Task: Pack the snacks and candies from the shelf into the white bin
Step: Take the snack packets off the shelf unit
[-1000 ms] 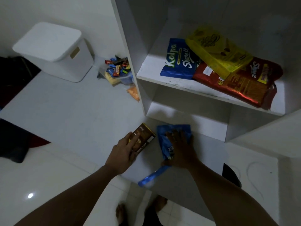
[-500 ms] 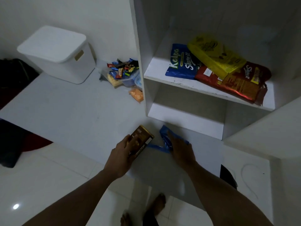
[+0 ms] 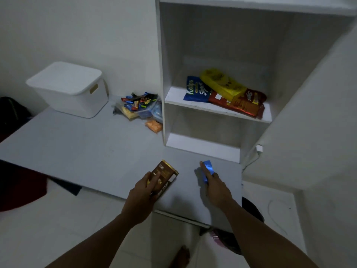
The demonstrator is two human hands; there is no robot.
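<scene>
My left hand (image 3: pixel 144 192) grips a brown and gold snack box (image 3: pixel 165 174) just above the table's front edge. My right hand (image 3: pixel 214 187) holds a blue packet (image 3: pixel 208 168), edge-on and partly hidden by the fingers. The white bin (image 3: pixel 71 93) stands at the back left with its lid on. On the white shelf (image 3: pixel 216 108) lie a blue Kalpa pack (image 3: pixel 195 89), a yellow bag (image 3: pixel 222 84) and a red pack (image 3: pixel 243 103), overlapping one another.
A heap of small candies and a clear tub (image 3: pixel 141 107) sits against the shelf's left side, with an orange pack (image 3: pixel 154 126) beside it. The shelf's bottom compartment (image 3: pixel 202 146) holds nothing. The grey table (image 3: pixel 77 147) ends near my hands; white floor below.
The view has tilted up and back. My right hand lifted the blue packet off the table and turned it on edge. My left hand keeps the brown box.
</scene>
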